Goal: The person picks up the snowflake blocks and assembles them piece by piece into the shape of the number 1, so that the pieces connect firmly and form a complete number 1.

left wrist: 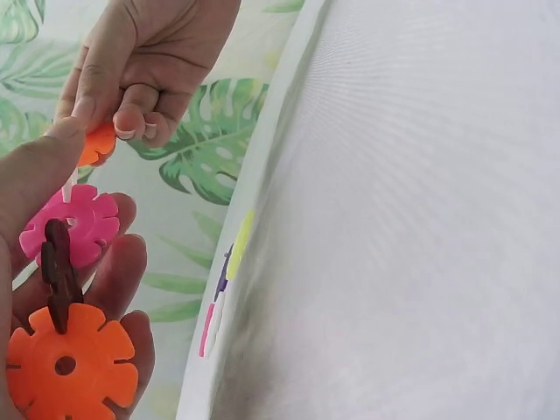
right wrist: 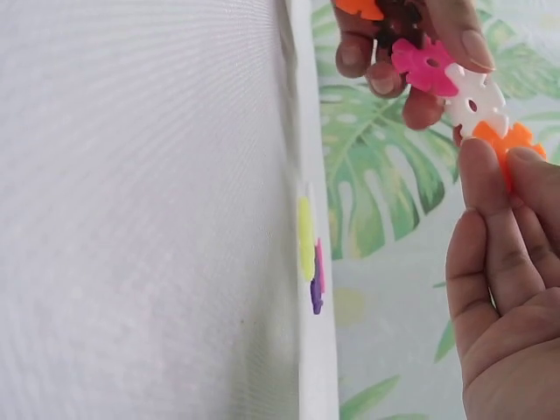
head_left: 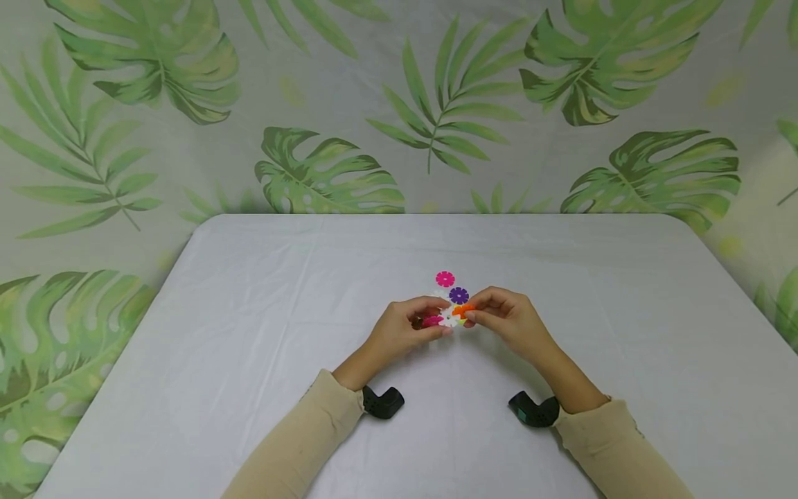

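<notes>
My left hand holds a chain of flower-shaped plastic discs slotted together, its thumb and fingers around the middle discs. From its palm end the chain runs from an orange disc to a brown disc, a pink disc and a white disc. At the far end, my right hand pinches a second orange disc between thumb and index finger. That disc's edge meets the white one in the right wrist view. Both hands are close together above the table.
On the white-covered table, just beyond the hands, lie a loose pink disc, a purple disc, a yellow disc and a partly hidden white disc. A leaf-patterned cloth hangs behind the table.
</notes>
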Motion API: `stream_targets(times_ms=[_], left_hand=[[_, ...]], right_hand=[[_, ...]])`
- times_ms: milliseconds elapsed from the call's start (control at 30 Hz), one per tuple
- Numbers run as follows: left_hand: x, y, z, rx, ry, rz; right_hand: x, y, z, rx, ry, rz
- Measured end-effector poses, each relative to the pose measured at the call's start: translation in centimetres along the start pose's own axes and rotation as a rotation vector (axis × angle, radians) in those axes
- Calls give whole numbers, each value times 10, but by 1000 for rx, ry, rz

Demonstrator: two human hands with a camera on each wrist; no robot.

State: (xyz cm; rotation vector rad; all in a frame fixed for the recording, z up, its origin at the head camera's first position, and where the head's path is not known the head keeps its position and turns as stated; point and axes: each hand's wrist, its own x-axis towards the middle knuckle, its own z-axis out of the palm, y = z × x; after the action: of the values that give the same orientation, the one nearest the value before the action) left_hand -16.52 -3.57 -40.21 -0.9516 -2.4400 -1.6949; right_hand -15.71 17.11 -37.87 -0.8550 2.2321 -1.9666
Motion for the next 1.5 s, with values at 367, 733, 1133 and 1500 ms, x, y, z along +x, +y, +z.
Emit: stream_targets(times_ms=[367, 733, 1133, 1500], left_hand=[[0, 4, -1, 59, -16, -15], [1, 3, -1, 177, 20, 93], [3, 3, -2, 397, 127, 251], [1, 3, 0, 167, 56, 205]], right_hand=[[0, 2, -1, 1, -5, 53], [0, 2, 2, 7, 4, 86], [0, -1, 6, 64, 1, 126], [-1, 2, 12, 121, -22, 139]])
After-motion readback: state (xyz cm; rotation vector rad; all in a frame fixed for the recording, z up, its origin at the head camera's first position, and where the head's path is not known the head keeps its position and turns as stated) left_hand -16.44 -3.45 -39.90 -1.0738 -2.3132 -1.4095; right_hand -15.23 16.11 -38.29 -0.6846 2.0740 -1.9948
